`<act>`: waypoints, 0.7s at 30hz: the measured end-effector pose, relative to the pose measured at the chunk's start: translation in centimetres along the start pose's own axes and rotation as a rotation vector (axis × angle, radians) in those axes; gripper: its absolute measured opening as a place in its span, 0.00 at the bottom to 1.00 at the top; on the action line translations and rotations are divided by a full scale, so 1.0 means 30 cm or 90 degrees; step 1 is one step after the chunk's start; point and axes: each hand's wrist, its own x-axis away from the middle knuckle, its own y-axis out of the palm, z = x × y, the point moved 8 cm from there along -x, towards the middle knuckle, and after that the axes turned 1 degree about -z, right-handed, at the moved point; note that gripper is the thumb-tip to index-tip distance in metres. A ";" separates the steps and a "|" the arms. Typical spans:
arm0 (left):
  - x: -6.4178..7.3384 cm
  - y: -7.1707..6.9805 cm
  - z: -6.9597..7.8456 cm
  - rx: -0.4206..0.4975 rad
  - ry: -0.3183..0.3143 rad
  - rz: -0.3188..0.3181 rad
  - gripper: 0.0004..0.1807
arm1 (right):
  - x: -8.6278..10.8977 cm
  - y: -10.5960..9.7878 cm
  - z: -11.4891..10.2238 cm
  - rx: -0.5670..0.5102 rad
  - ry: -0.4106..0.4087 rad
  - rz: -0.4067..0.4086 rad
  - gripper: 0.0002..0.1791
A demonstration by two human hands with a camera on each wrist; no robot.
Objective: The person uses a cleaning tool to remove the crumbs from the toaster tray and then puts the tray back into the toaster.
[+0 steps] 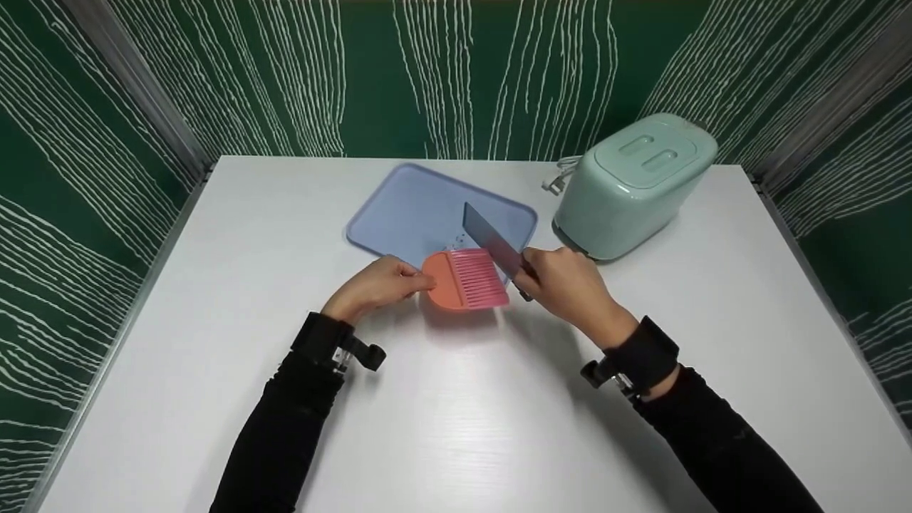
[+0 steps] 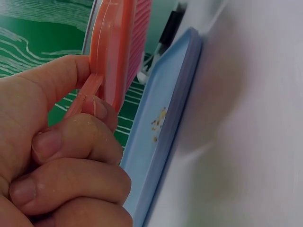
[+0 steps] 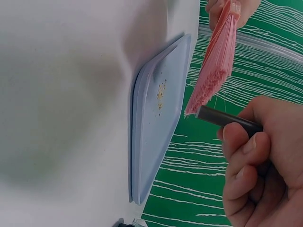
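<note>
My left hand [image 1: 381, 285] pinches the orange handle of a small brush [image 1: 445, 281] with pink bristles, above the tray's near edge. My right hand [image 1: 566, 281] grips a dark-handled knife [image 1: 491, 239] with a broad, flat grey blade. The bristle tips are close against the blade; whether they touch I cannot tell. Beneath them lies a blue rectangular tray [image 1: 399, 206]. Small yellow-brown crumbs [image 3: 161, 97] are scattered on the tray, also visible as crumbs [image 2: 158, 124] in the left wrist view. Only a dark bar-like part of the knife [image 3: 222, 118] shows in the right wrist view.
A mint-green toaster [image 1: 634, 189] stands at the back right of the white table [image 1: 285, 228], its white cord and plug [image 1: 559, 178] beside it. Green walls [image 1: 377, 78] with white streaks enclose the table's back and sides.
</note>
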 end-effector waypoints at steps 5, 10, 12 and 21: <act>-0.006 -0.021 -0.006 -0.028 0.007 0.019 0.28 | 0.003 -0.001 -0.006 -0.003 -0.010 0.005 0.16; -0.008 -0.038 -0.021 -0.018 -0.008 0.033 0.28 | 0.004 -0.002 -0.013 0.000 -0.014 0.005 0.17; -0.008 -0.046 -0.026 -0.022 -0.012 0.041 0.27 | 0.004 -0.003 -0.017 -0.001 -0.019 0.006 0.17; -0.012 -0.072 -0.044 -0.041 -0.005 0.071 0.28 | 0.004 -0.008 -0.026 -0.002 -0.024 -0.003 0.18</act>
